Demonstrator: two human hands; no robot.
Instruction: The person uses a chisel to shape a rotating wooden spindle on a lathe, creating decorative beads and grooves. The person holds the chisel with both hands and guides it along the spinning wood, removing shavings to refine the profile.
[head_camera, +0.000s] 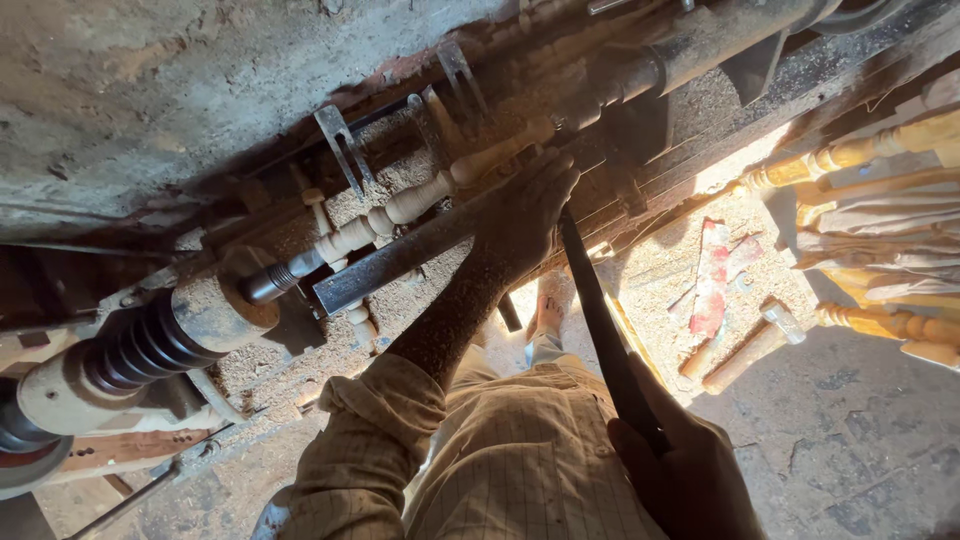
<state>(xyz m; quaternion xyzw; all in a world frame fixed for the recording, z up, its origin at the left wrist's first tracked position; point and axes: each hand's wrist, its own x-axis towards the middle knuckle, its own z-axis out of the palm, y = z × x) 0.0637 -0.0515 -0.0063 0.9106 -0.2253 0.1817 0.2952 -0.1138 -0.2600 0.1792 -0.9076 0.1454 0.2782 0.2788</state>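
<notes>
We see our left hand (525, 215) pressed flat, fingers curled over the far end of a long dark chisel (600, 320), steadying it against a metal rest (400, 262). Our right hand (690, 475) is closed tight around the chisel's near end, close to our body. The chisel's long axis runs from the right hand up and slightly leftward to the left hand, its tip pointing away from us at a pale turned spindle (400, 210) just beyond the left fingers. The spindle lies slantwise, running from low on the left of that hand to higher on its right, with beads and coves already cut into it; whether the tip touches the wood we cannot tell, as the hand hides it. Left of the left hand sits a dusty lathe head (170, 335) with a dark grooved pulley. Sawdust covers the bed (300, 360) under the hands. Right of the right hand, a hammer (750, 350) lies on the sunlit, dusty floor (850, 430), and finished yellow spindles (880, 150) are stacked beyond it.
</notes>
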